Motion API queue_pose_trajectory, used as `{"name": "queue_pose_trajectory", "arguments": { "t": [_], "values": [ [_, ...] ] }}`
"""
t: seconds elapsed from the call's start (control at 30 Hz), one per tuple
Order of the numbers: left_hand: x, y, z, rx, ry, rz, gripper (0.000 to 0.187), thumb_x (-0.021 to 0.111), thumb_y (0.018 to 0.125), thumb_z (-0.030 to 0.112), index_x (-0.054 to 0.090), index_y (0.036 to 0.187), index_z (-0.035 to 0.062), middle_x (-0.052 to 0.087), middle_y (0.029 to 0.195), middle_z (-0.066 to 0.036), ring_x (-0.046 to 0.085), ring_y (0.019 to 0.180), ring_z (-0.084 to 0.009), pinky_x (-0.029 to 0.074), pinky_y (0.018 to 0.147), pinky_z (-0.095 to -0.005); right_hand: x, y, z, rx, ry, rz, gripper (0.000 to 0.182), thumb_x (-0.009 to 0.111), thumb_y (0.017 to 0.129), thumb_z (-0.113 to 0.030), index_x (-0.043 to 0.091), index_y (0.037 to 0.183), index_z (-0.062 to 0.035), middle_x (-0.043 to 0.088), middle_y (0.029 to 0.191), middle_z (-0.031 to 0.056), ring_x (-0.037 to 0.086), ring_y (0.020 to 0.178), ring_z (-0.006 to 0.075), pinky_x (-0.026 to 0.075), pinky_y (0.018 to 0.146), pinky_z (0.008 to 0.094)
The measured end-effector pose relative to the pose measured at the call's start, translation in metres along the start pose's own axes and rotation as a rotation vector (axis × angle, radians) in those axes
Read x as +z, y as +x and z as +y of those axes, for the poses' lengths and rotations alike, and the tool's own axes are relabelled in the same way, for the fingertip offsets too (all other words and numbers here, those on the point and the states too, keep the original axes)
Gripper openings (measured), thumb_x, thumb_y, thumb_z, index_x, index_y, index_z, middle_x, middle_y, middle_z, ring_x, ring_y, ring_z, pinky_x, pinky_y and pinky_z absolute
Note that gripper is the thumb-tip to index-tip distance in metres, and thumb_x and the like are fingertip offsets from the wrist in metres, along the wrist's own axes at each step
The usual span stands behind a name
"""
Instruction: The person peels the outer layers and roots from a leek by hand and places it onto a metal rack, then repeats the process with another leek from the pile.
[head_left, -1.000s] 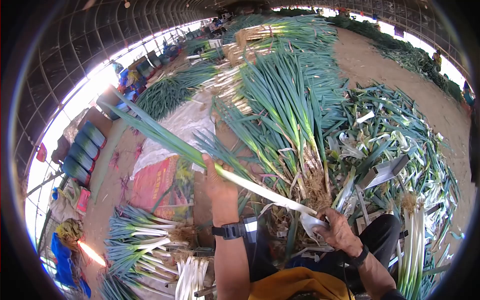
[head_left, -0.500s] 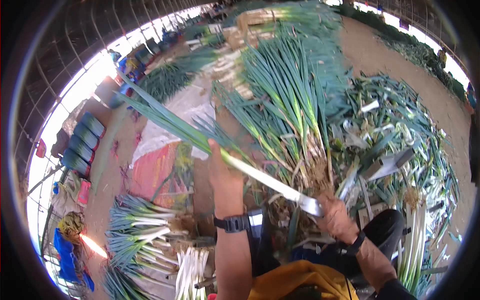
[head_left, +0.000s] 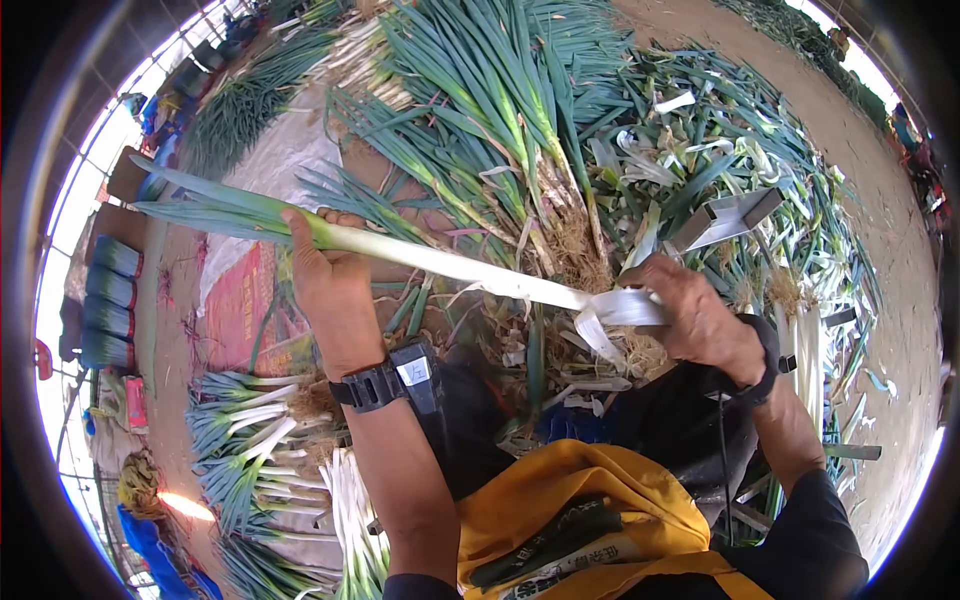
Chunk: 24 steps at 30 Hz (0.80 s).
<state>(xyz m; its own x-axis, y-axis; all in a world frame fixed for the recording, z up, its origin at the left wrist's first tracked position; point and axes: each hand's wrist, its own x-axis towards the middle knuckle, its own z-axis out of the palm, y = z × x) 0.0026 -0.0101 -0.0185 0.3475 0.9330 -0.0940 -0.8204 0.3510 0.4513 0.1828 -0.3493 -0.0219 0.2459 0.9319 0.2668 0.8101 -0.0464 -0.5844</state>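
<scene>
A long green onion (head_left: pixel 430 257) stretches across the view, its green leaves to the left and its white stalk to the right. My left hand (head_left: pixel 335 285) is wrapped round it where the green meets the white. At the root end my right hand (head_left: pixel 695 315) is closed on a wide, pale, shiny strip (head_left: pixel 625 308) that looks like the stalk's outer layer; its fingers hide the tip. A loose peel (head_left: pixel 600 340) hangs just below. Beyond the stalk lies a heap of untrimmed green onions (head_left: pixel 480 120) with dirty roots.
Cleaned green onions (head_left: pixel 255 440) lie in rows at lower left, by bare white stalks (head_left: pixel 350 500). A metal bracket (head_left: pixel 730 220) juts up before a pile of leaf scraps (head_left: pixel 700 150) at right. Bundles (head_left: pixel 110 300) line the left side. A yellow apron (head_left: pixel 590 490) covers my lap.
The view has shifted, showing more of my lap. The green onion lies closer to level, and a loose peel now hangs at its root end near my right hand.
</scene>
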Motion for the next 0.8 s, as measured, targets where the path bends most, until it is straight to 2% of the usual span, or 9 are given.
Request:
{"name": "queue_pose_trajectory", "arguments": {
  "t": [0.1,0.17,0.23,0.3,0.37,0.4,0.47,0.63,0.8],
  "values": [
    [-0.005,-0.001,0.000,-0.028,0.017,0.016,0.025,0.059,0.098,0.022,0.050,0.102,-0.0006,0.049,0.086,-0.011,0.048,0.078,-0.0201,0.047,0.070,-0.0326,0.023,-0.006,0.001,0.070,-0.072,-0.057,0.054,0.069,0.063,0.002,0.058,0.115,-0.0067,0.058,0.104,0.0127,0.062,0.093,0.0362,0.054,0.080,0.0416],
    [-0.018,-0.004,-0.003,0.082,0.286,-0.218,0.023,0.052,0.102,0.017,0.048,0.111,-0.0032,0.050,0.093,-0.010,0.051,0.084,-0.0176,0.050,0.077,-0.0299,0.039,-0.008,0.002,0.041,-0.103,-0.021,0.056,0.070,0.063,0.000,0.056,0.116,-0.0085,0.056,0.104,0.0118,0.062,0.092,0.0356,0.055,0.076,0.0416],
    [-0.020,-0.007,-0.006,0.138,0.392,-0.240,0.026,0.056,0.100,0.020,0.049,0.109,-0.0026,0.051,0.091,-0.010,0.051,0.083,-0.0184,0.050,0.078,-0.0296,0.052,-0.007,0.002,0.021,-0.148,0.045,0.056,0.072,0.061,-0.001,0.057,0.114,-0.0088,0.056,0.105,0.0103,0.063,0.089,0.0334,0.055,0.074,0.0409],
    [-0.015,-0.016,-0.010,0.192,0.498,-0.261,0.029,0.060,0.097,0.024,0.051,0.107,-0.0021,0.052,0.089,-0.010,0.051,0.082,-0.0192,0.050,0.078,-0.0293,0.056,-0.005,-0.003,0.012,-0.116,0.082,0.047,0.073,0.060,-0.002,0.061,0.105,-0.0079,0.057,0.101,0.0088,0.064,0.085,0.0321,0.054,0.071,0.0402],
    [-0.009,-0.023,-0.011,0.411,0.926,-0.267,0.032,0.061,0.097,0.025,0.051,0.110,-0.0019,0.053,0.091,-0.010,0.053,0.083,-0.0195,0.051,0.079,-0.0288,0.060,-0.003,-0.005,-0.046,-0.052,0.120,0.039,0.073,0.059,-0.001,0.063,0.096,-0.0065,0.059,0.098,0.0081,0.064,0.082,0.0320,0.054,0.069,0.0401],
    [-0.006,-0.020,-0.009,0.416,0.929,-0.264,0.032,0.061,0.097,0.025,0.051,0.110,-0.0019,0.053,0.091,-0.010,0.053,0.083,-0.0195,0.051,0.079,-0.0288,0.063,-0.003,-0.004,-0.046,-0.023,0.121,0.035,0.071,0.056,0.001,0.063,0.089,-0.0051,0.059,0.095,0.0081,0.064,0.079,0.0316,0.054,0.067,0.0397],
    [0.001,-0.009,-0.007,0.070,0.226,-0.024,0.023,0.052,0.102,0.018,0.048,0.111,-0.0026,0.050,0.093,-0.008,0.051,0.083,-0.0153,0.052,0.077,-0.0267,0.060,-0.006,-0.006,-0.095,0.039,0.070,0.037,0.070,0.055,0.001,0.062,0.090,-0.0048,0.059,0.095,0.0083,0.063,0.079,0.0318,0.054,0.067,0.0395],
    [-0.005,0.006,0.001,0.032,0.132,0.071,0.023,0.061,0.097,0.026,0.053,0.099,0.0042,0.050,0.082,-0.006,0.048,0.070,-0.0154,0.045,0.063,-0.0278,0.044,-0.039,-0.023,-0.176,0.259,-0.268,0.048,0.070,0.053,-0.001,0.059,0.099,-0.0038,0.060,0.093,0.0122,0.063,0.085,0.0344,0.054,0.073,0.0411],
    [-0.007,0.013,-0.001,0.000,0.145,0.092,0.025,0.066,0.093,0.030,0.054,0.095,0.0081,0.050,0.077,-0.004,0.046,0.066,-0.0160,0.039,0.058,-0.0295,0.011,-0.060,-0.022,-0.005,0.334,-0.476,0.043,0.072,0.063,-0.004,0.063,0.105,-0.0026,0.066,0.098,0.0142,0.066,0.090,0.0318,0.051,0.082,0.0392]
  ]
}}
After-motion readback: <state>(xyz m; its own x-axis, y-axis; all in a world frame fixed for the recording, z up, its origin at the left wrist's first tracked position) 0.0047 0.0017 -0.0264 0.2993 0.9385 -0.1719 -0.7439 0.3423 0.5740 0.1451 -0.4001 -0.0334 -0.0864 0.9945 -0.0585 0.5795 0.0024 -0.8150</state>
